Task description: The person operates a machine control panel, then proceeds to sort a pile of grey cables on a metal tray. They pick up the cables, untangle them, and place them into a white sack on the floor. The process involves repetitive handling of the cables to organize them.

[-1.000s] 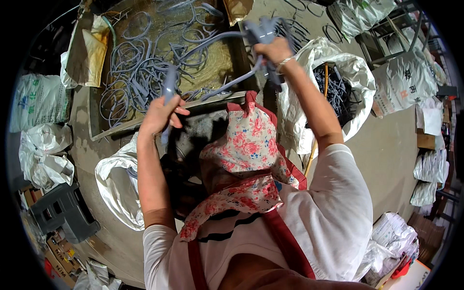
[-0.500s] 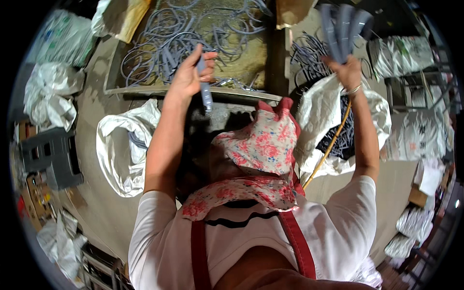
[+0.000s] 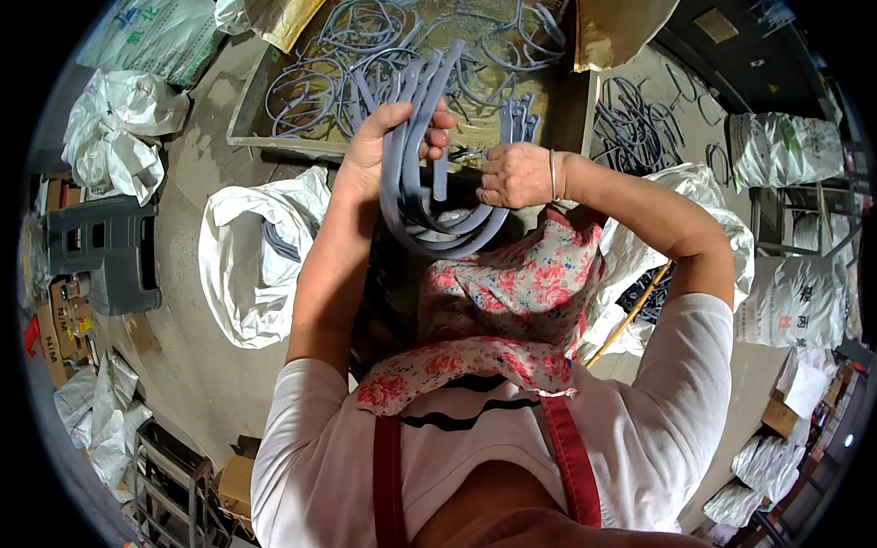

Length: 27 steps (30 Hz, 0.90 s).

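Bundle of grey strips: bent into a U in front of the apron, its bend toward the body and both sets of ends pointing away; held between the two hands, clear of the tray.
Left hand: thumb and fingers curled around the left side of the bundle, the strip ends standing up past the grip.
Right hand: closed in a fist on the right side of the bundle, with several tips showing above the knuckles.
Tray: just beyond the hands, its near wall facing the person; loose strips lie tangled across its yellowish bottom, none of them squared up like the held ones.
Left sack: white and open on the floor; a few curved grey strips show inside, the rest of its contents hidden.
Right sack: white, partly behind the right arm; small dark pieces show inside, beside a yellow stick.
Floor heap: more loose strips, right of the tray.
Progress: one bunch gathered, its ends looking roughly but not fully even; by appearance, far more lies loose than is bundled.
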Each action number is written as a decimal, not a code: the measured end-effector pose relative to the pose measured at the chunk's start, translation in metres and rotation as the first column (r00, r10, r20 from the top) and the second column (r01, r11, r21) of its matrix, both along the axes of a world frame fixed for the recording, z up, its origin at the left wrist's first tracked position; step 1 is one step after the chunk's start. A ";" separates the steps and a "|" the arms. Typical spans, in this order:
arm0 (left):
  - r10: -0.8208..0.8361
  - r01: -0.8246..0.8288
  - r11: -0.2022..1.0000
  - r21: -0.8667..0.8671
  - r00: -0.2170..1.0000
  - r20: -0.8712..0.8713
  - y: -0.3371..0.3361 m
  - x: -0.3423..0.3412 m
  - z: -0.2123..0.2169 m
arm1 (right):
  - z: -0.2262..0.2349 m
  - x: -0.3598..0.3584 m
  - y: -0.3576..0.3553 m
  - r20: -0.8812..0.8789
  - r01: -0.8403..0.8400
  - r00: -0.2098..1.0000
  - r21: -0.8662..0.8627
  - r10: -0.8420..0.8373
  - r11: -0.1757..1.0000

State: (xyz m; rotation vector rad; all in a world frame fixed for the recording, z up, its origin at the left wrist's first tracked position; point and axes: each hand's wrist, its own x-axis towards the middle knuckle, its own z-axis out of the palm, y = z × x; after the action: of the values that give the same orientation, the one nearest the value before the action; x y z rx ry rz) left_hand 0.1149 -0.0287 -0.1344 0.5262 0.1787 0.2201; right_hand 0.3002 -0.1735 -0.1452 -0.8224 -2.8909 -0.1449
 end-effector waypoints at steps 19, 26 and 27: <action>0.051 -0.009 0.922 0.387 0.994 -0.096 -0.019 -0.021 0.038 | -0.016 -0.013 0.015 0.029 0.151 0.986 0.245 -0.163 0.958; 0.073 -0.071 0.937 0.341 0.997 0.007 -0.003 -0.028 0.027 | 0.024 -0.028 -0.010 -0.106 0.445 0.882 -0.134 -0.459 0.886; 0.068 -0.073 0.944 0.323 0.997 0.027 0.001 -0.030 0.025 | 0.023 -0.022 -0.013 -0.260 0.539 0.782 -0.176 -0.567 0.824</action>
State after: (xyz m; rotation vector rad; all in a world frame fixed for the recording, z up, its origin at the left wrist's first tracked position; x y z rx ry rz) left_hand 0.0847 -0.0278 -0.1097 0.8461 0.1468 0.3259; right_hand 0.2781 -0.1864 -0.1224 -1.5486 -2.3032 0.0592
